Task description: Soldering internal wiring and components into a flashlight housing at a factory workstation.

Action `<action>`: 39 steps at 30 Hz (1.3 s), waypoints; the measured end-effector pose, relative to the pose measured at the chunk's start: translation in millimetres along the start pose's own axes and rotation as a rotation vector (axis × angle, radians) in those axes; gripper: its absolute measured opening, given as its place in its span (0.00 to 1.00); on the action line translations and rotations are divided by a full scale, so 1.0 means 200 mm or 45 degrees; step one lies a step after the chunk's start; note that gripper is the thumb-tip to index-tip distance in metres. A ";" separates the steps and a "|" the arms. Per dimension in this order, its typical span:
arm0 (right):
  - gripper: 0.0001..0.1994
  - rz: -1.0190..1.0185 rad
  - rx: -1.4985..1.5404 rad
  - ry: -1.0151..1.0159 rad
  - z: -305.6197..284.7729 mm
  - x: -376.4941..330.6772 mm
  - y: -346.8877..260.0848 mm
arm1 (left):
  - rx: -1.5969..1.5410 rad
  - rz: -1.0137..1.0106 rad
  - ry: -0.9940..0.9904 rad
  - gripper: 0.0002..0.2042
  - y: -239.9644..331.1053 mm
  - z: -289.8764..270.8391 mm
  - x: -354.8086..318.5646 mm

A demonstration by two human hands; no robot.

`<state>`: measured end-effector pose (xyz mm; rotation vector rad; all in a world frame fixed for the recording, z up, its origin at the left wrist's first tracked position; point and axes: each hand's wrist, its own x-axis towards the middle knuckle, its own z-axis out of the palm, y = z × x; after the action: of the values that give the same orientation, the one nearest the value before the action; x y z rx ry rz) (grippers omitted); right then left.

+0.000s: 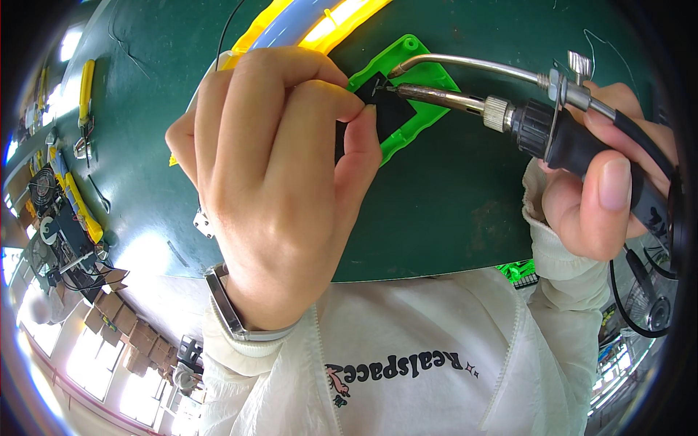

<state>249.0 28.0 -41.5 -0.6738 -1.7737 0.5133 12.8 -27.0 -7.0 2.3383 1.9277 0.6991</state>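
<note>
In my right hand [603,178] is a black soldering iron [534,131], its metal tip pointing left. A thin bent metal solder-feed tube [480,64] is clamped along its upper side. The iron's tip meets, or nearly meets, small silvery leads on a flat black piece [396,120], which lies in a bright green plastic tray [429,73]. My left hand [273,152] is closed in a pinch at the left edge of that black piece, thumb and forefinger beside the leads. Whatever sits between those fingertips is hidden.
Behind my left hand lies a curved yellow and blue casing [294,25], a thin dark wire [227,33] near it. Yellow-handled pliers [86,91] rest on the green tabletop [436,225] at the left. A black cable [618,301] hangs at the right.
</note>
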 end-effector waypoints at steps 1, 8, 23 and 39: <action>0.17 -0.065 -0.100 0.008 -0.01 0.00 0.01 | 0.004 0.006 0.002 0.08 0.00 0.00 0.00; 0.14 -0.285 -0.339 -0.187 -0.09 -0.03 0.06 | -0.020 -0.034 -0.003 0.08 0.01 0.00 -0.01; 0.16 -0.507 -0.739 -0.373 -0.10 0.01 0.03 | 0.034 -0.036 -0.024 0.07 0.02 -0.01 0.00; 0.26 -0.508 -0.628 -0.326 -0.13 0.04 0.07 | 0.008 -0.037 -0.020 0.08 0.03 -0.01 0.01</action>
<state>275.5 43.8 -37.9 -0.5782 -2.2379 -0.1254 18.3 -26.9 -3.4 2.3073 1.9560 0.6715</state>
